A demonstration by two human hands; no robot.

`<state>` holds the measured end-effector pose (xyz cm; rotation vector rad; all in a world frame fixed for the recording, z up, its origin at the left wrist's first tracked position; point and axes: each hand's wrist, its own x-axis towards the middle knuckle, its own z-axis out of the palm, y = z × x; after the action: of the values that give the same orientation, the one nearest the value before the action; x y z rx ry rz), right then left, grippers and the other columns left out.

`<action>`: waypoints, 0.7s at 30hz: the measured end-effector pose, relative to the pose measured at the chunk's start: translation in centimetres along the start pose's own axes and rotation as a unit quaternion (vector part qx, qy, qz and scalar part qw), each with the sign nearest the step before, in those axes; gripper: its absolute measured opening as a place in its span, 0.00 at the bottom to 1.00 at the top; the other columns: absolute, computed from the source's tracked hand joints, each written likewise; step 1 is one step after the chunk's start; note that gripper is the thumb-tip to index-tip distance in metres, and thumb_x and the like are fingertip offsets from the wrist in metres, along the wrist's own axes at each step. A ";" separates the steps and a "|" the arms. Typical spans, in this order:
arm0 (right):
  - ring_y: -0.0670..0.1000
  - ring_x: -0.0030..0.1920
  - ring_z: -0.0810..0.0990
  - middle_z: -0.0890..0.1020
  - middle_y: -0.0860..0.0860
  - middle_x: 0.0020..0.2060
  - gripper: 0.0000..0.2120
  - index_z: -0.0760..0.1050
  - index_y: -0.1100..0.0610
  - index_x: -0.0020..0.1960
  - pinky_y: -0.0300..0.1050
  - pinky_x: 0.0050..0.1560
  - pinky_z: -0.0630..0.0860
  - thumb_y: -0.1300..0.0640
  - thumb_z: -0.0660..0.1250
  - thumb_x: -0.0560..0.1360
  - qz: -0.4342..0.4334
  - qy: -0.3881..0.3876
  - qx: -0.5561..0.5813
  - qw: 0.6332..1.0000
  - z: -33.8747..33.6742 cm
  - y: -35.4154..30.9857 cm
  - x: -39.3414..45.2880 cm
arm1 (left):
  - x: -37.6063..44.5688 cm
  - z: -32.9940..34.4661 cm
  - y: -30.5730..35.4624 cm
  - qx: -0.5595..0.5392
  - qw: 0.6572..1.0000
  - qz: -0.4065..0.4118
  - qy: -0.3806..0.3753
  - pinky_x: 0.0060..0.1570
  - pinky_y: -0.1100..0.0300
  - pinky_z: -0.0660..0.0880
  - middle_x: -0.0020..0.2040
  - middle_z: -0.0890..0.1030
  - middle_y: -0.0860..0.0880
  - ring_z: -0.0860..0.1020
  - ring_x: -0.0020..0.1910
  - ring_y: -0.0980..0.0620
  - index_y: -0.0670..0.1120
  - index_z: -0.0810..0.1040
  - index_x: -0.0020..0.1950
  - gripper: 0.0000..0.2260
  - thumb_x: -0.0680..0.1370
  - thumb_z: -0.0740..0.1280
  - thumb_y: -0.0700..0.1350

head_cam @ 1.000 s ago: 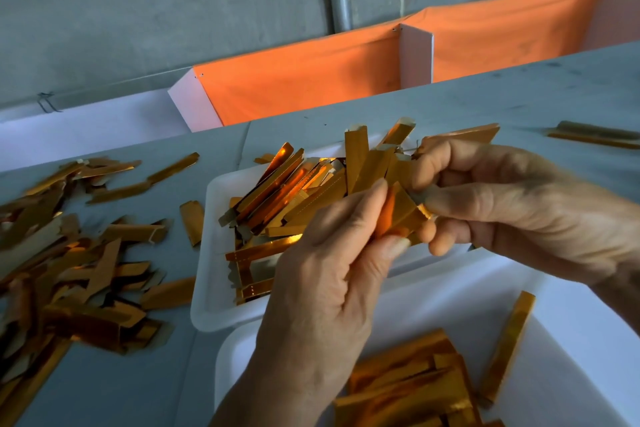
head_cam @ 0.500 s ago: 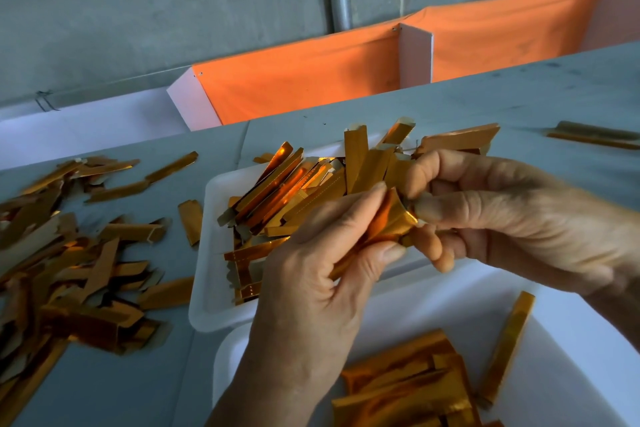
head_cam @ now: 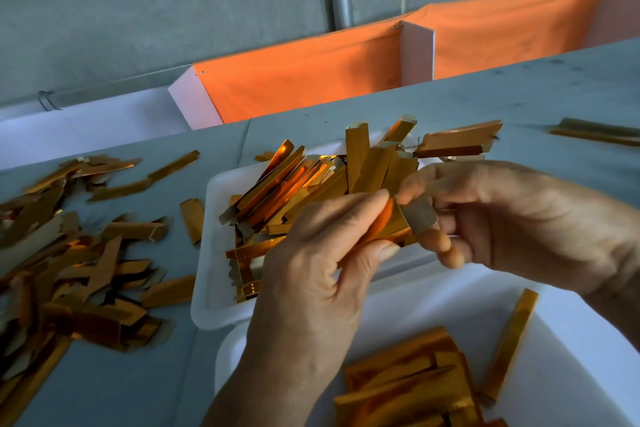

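Grey tabletop point(head_cam: 519, 97) at frame centre, left hand point(head_cam: 311, 274) and right hand point(head_cam: 526, 218) both pinching one shiny gold folded foil strip point(head_cam: 398, 225), above white plastic tray point(head_cam: 207, 288).

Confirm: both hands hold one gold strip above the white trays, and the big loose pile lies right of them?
No: in the head view the big loose pile lies left of the white trays. The left hand and right hand do hold one gold strip.
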<state>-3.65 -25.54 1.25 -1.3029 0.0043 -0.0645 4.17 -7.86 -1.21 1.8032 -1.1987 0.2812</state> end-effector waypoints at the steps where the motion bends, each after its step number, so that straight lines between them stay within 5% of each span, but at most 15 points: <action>1: 0.47 0.29 0.76 0.76 0.54 0.29 0.09 0.82 0.60 0.44 0.37 0.26 0.74 0.60 0.66 0.67 0.006 -0.009 0.017 1.000 -0.2 0.0 0.0 | 0.0 0.0 0.0 -0.001 1.000 0.000 0.001 0.55 0.75 0.70 0.58 0.79 0.56 0.76 0.59 0.61 0.46 0.77 0.64 0.19 0.73 0.68 0.46; 4: 0.46 0.29 0.78 0.77 0.53 0.30 0.07 0.82 0.59 0.45 0.36 0.28 0.75 0.66 0.72 0.67 0.015 -0.035 0.054 0.998 -0.6 0.3 0.0 | 0.0 -0.1 0.1 0.001 1.000 0.006 -0.003 0.55 0.73 0.71 0.58 0.79 0.54 0.77 0.58 0.58 0.45 0.78 0.64 0.18 0.73 0.68 0.45; 10: 0.47 0.28 0.74 0.72 0.54 0.30 0.17 0.79 0.60 0.44 0.37 0.27 0.74 0.57 0.80 0.60 0.013 -0.045 0.063 0.997 -0.7 1.0 0.3 | 0.1 0.0 0.2 0.027 0.999 0.019 -0.012 0.57 0.72 0.70 0.57 0.79 0.53 0.77 0.58 0.58 0.44 0.77 0.64 0.18 0.74 0.68 0.45; 21: 0.46 0.24 0.71 0.70 0.54 0.31 0.17 0.76 0.57 0.40 0.36 0.24 0.70 0.56 0.81 0.57 0.011 -0.009 0.029 0.999 0.2 1.2 0.4 | 0.1 0.1 0.2 0.030 0.999 0.012 -0.028 0.56 0.70 0.72 0.57 0.80 0.52 0.78 0.57 0.57 0.44 0.78 0.63 0.17 0.74 0.68 0.45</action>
<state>-3.19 -25.07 0.14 -1.2462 0.0007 -0.0345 4.04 -7.97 -1.09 1.8602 -1.2648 0.2848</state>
